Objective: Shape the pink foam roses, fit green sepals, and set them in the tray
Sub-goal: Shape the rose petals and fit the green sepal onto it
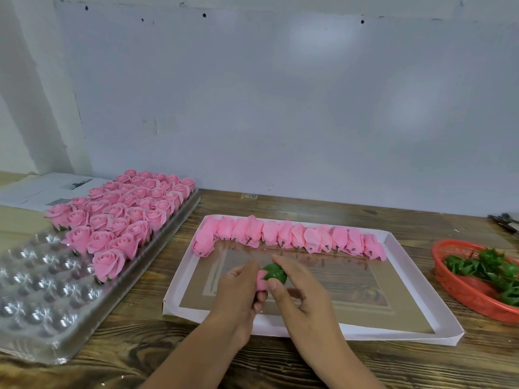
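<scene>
Holding a pink foam rose [262,280] over the shallow white box lid [393,279], with the left grip [238,290] curled round the flower and the right grip [297,287] pinching the green sepal [276,273] seated on its base, thumb underneath and index finger along the top. Both grips above the near-left part of the lid, forearms entering from the bottom edge.

Lined along the far edge of the lid: a row of unshaped pink roses [292,237], lying on their sides, touching one another, short dark stems pointing toward the near side; one more turned down the lid's left edge.

Left of the lid, just beside it: a clear plastic blister tray [42,299], far half filled with finished pink roses [126,211] standing upright in rows, near half showing bare round cups. Behind that tray, farther left of the lid: printed paper sheets [42,189] lying flat.

Right of the lid, well apart: a red plastic basket [460,287] holding loose green sepals [491,270]. Beyond the basket, at the frame's right edge: some dark metal tool, too cut off to identify.

Under everything: a wood-grain desk [280,366], pushed against a pale wall [280,108].
</scene>
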The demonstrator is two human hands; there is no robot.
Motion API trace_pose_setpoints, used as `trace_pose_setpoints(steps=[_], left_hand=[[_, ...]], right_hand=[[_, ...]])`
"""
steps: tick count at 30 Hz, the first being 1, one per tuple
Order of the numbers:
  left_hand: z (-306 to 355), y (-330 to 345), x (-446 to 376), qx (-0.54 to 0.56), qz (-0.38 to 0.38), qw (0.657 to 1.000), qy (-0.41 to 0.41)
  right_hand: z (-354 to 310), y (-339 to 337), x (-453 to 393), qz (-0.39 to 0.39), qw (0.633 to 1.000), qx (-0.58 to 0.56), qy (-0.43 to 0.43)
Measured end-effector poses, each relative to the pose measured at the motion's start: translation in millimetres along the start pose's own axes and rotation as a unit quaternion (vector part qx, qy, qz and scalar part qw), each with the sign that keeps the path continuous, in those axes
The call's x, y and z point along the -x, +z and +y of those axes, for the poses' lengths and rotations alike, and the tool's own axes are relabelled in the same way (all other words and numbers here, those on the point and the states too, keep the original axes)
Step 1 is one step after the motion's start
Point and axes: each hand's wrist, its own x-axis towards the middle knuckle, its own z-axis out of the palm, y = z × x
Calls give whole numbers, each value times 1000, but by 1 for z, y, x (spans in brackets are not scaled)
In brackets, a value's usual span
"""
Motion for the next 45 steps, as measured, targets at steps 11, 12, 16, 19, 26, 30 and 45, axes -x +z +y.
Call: trace_pose_setpoints(steps=[11,12,16,19,26,30,45], left_hand=[[-1,0,-1,-4,6,1000,0],[-1,0,-1,-2,5,1000,0],[-1,-2,-3,12,0,1000,-9],[-2,-2,-3,15,-4,1000,-12],[1,-2,0,25,-6,999,-24],[2,0,1,25,2,999,-23],[3,-2,1,31,-19,999,-35]], right_hand=[[8,-1,-2,81,996,39,5],[8,-1,-2,95,995,17,10],[9,-5,-6,157,985,-65,25],[9,-7,-8,148,988,-46,16],[4,-7,-6,140,990,5,-34],[5,-6,-4,105,993,29,-38],[4,-3,-3,61,997,-38,-27]])
